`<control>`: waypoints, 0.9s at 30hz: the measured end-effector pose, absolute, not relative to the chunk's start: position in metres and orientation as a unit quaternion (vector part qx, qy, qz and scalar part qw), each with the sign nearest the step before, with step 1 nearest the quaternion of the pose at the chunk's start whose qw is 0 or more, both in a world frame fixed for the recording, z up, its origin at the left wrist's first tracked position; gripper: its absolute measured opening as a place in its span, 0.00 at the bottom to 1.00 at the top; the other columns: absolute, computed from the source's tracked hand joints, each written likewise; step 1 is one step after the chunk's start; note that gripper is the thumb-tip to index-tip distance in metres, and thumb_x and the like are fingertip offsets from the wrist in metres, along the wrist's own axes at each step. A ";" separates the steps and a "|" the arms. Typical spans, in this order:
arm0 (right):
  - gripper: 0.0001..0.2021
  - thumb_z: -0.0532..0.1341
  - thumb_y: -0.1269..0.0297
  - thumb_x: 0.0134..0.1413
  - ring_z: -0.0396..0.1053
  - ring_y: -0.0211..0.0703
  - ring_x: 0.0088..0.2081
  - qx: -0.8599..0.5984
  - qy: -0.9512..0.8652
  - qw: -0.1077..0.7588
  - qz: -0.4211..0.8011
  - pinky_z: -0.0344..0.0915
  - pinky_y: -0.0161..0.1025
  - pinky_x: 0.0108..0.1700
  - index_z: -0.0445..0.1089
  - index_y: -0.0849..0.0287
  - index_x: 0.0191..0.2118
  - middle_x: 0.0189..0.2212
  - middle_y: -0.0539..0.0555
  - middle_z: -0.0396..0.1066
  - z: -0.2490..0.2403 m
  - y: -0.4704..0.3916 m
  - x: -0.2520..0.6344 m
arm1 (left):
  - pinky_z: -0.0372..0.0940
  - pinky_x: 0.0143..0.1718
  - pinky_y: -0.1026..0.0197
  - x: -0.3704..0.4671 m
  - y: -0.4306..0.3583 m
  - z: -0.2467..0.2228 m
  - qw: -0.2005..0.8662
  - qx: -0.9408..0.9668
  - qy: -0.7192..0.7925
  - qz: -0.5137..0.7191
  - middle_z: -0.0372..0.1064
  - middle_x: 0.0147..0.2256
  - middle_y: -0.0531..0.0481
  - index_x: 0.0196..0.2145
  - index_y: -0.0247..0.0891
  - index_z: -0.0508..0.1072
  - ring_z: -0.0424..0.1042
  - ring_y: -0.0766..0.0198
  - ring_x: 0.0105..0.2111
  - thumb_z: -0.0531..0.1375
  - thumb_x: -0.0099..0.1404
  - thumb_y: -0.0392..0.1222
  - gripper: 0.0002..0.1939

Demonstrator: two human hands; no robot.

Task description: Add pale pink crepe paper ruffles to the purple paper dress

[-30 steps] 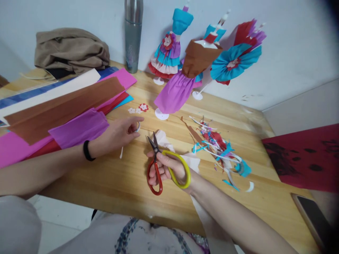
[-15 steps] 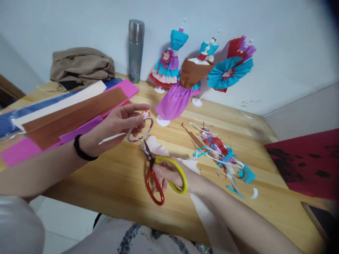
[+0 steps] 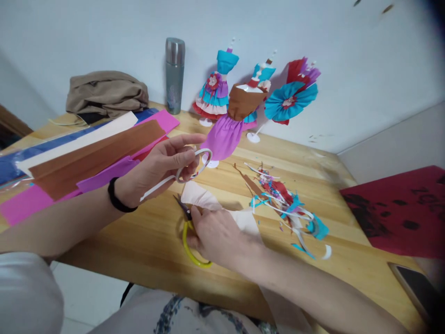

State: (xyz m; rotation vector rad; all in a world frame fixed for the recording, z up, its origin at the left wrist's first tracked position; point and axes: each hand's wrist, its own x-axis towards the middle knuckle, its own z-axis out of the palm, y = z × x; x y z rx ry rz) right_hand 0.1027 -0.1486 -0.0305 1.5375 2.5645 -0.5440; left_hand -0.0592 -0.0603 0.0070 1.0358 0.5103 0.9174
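My left hand [image 3: 170, 160] pinches a narrow roll of white tape [image 3: 210, 158] between thumb and fingers, its index finger stretched out. A loose white tape end [image 3: 156, 188] hangs off the roll below the palm. Low over the table, my right hand [image 3: 219, 234] is wrapped round scissors with yellow [image 3: 189, 250] and red handles; the red one is now hidden. Their dark blades point up and left. Pale crepe paper [image 3: 200, 195] lies beside and partly under the right hand. Just beyond the tape stands a doll-dress form with brown top and purple skirt [image 3: 225, 137].
Behind stand more paper-dressed forms, one with a blue paper fan [image 3: 292, 102], and a thermos [image 3: 174, 79]. Coloured crepe sheets [image 3: 97, 148] and brown cloth [image 3: 106, 95] lie left. Paper scraps [image 3: 285, 199] spread to the right, a phone [image 3: 412, 290] at the right edge.
My right hand has turned over and lowered the scissors towards the table. My left hand with the tape has moved slightly right. A small red-and-white flower by the left fingers is no longer visible.
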 end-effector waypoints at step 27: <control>0.10 0.54 0.68 0.65 0.68 0.41 0.35 0.407 0.835 -0.362 -0.076 0.66 0.37 0.35 0.73 0.55 0.43 0.35 0.54 0.68 -0.035 -0.120 0.148 | 0.64 0.39 0.65 -0.028 -0.077 -0.017 0.835 0.325 0.201 0.395 0.67 0.28 0.54 0.35 0.36 0.72 0.68 0.69 0.32 0.65 0.59 0.35 0.07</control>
